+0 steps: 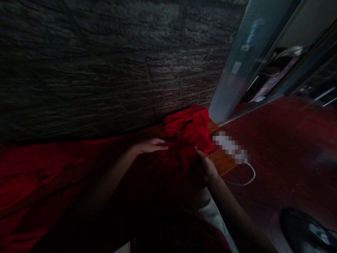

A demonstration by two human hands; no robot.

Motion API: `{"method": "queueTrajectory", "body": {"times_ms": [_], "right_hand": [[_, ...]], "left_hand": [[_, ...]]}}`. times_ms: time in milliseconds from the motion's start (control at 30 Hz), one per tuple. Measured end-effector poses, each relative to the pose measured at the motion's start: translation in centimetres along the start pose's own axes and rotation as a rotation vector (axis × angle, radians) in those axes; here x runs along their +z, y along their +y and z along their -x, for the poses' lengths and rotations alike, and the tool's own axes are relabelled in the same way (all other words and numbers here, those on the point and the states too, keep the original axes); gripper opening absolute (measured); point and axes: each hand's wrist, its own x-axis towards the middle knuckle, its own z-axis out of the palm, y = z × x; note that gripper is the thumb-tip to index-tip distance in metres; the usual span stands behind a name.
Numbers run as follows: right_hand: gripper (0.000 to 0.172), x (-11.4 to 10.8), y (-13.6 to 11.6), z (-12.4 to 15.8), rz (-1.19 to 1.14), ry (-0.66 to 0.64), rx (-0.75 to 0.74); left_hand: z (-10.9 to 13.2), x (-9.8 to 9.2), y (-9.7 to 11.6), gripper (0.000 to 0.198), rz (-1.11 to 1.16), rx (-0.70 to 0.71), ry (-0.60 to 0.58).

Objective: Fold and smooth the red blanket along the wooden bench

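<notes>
A bright red cloth (189, 131) lies in loose folds on a brown wooden bench, against the wall. Dark fringe-like strands hang on its near side, though shadow hides much there. My left hand (152, 145) is at the cloth's left side, open, its fingers stretched toward the right. At the near right edge of the cloth is my right hand (207, 164), with one digit extended up and left along the fabric. Its other fingers are partly hidden; it looks open. Whether either hand presses on the cloth is hard to see in the dim light.
A white, pixelated power-strip-like object (230, 146) lies on the bench's right end (223, 163), its white cord (254, 174) looping over the edge. More red fabric (26, 168) spreads left. A rough block wall (118, 70) stands behind. A dark round base (308, 228) rests on the red floor (284, 140).
</notes>
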Motion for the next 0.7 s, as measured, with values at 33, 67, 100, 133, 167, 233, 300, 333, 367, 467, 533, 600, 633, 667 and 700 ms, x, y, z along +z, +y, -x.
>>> {"method": "queueTrajectory", "body": {"times_ms": [33, 67, 100, 133, 167, 233, 300, 333, 367, 467, 533, 600, 633, 667, 700], "right_hand": [[0.043, 0.0, 0.2, 0.1, 0.014, 0.022, -0.006], [0.041, 0.1, 0.4, 0.3, 0.029, 0.038, -0.005], [0.039, 0.1, 0.6, 0.4, 0.044, 0.05, 0.001], [0.037, 0.1, 0.8, 0.6, 0.059, 0.055, 0.007], [0.035, 0.1, 1.1, 0.9, 0.076, 0.057, 0.012], [0.033, 0.1, 1.6, 1.3, 0.12, 0.073, 0.026], [0.031, 0.1, 1.8, 1.6, 0.164, 0.112, 0.047], [0.029, 0.2, 1.9, 1.7, 0.173, 0.133, 0.053], [0.027, 0.2, 1.9, 1.7, 0.173, 0.15, 0.053], [0.028, 0.5, 2.0, 2.0, 0.154, 0.16, 0.023], [0.031, 0.6, 2.5, 2.4, 0.175, 0.137, 0.023], [0.032, 0.5, 3.2, 2.8, 0.214, 0.093, 0.057], [0.032, 0.4, 3.7, 3.0, 0.236, 0.071, 0.085], [0.031, 0.3, 4.1, 3.1, 0.256, 0.058, 0.116], [0.03, 0.2, 4.4, 3.3, 0.271, 0.05, 0.143]], "left_hand": [[-0.4, -0.1, 0.2, 0.042, -0.015, 0.01, 0.023], [-0.8, -0.1, 0.4, 0.04, -0.019, 0.023, 0.028], [-1.2, -0.1, 0.5, 0.039, -0.012, 0.037, 0.015], [-1.5, 0.0, 0.6, 0.039, 0.002, 0.048, -0.002], [-1.8, 0.1, 0.7, 0.04, 0.022, 0.048, -0.012], [-2.1, 0.5, 0.7, 0.044, 0.06, 0.02, 0.011], [-2.4, 1.0, 0.6, 0.048, 0.084, -0.021, 0.045], [-2.4, 1.2, 0.6, 0.049, 0.094, -0.038, 0.056], [-2.5, 1.4, 0.6, 0.05, 0.1, -0.048, 0.064], [-2.7, 1.7, 0.6, 0.05, 0.072, -0.029, 0.061], [-2.9, 1.8, 0.7, 0.046, 0.008, 0.023, 0.045], [-3.0, 1.9, 0.7, 0.043, -0.058, 0.103, 0.06], [-3.0, 1.9, 0.7, 0.042, -0.082, 0.146, 0.08], [-3.1, 2.0, 0.6, 0.04, -0.102, 0.182, 0.105], [-3.0, 2.1, 0.6, 0.039, -0.118, 0.209, 0.131]]}}
